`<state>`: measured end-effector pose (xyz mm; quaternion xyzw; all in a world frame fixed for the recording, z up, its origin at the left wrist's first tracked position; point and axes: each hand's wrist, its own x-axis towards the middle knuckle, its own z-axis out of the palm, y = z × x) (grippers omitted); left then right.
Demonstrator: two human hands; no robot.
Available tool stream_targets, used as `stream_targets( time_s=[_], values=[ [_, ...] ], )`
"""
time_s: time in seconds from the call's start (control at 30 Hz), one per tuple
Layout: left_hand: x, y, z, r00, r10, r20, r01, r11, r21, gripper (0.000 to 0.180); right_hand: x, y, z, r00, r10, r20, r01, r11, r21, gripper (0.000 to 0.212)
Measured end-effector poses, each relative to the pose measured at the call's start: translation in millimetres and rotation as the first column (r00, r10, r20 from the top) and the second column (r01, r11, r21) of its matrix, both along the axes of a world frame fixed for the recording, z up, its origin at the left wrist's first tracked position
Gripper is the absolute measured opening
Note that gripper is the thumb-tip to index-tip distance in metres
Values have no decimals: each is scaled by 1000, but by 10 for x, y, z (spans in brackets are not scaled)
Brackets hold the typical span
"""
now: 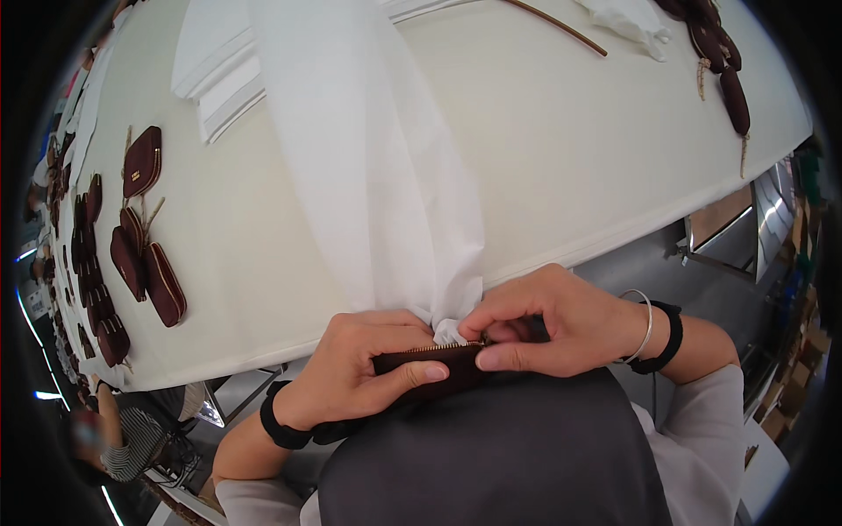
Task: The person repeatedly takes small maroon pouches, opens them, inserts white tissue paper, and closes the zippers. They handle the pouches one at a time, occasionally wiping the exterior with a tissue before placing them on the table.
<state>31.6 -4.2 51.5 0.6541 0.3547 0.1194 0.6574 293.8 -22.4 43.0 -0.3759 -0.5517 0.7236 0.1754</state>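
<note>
My left hand (360,368) grips a small dark maroon zip pouch (430,366) held against my dark apron, thumb lying along its side. My right hand (544,320) pinches the pouch at the end of its gold zipper, fingers closed over the top edge. A long sheet of white tissue paper (368,158) runs from the table down into the pouch mouth, bunched between my two hands. Most of the pouch is hidden under my fingers.
A large cream-coloured table (561,149) spreads ahead. Several maroon pouches (145,272) lie at its left side and more (715,61) at the far right. A stack of white paper sheets (219,79) sits at the back. Another person (123,443) is at lower left.
</note>
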Motion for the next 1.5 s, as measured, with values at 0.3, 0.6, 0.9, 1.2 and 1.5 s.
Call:
stream_targets(
  time_s=[0.3,0.6,0.9,1.2,1.5],
  values=[
    [29,-51,1,1000,-3,-9,4,998,57,10,-2,88,30,915,362,176,-381,920,89,22],
    [-321,-249,-79,957,254,-137,-144,833,535,25,-66,-156,-193,995,-93,27,79,942,327,23],
    [-526,-488,-173,889,453,-64,-451,891,52,30,-127,-58,-145,997,-19,76,-9,936,351,38],
    [-527,-552,-141,902,411,-129,-397,909,124,14,-147,-108,-140,1000,-17,3,14,897,442,23],
    [-598,-637,-136,915,381,-134,-368,923,116,15,-116,-165,-199,999,37,15,-39,960,277,19]
  ],
)
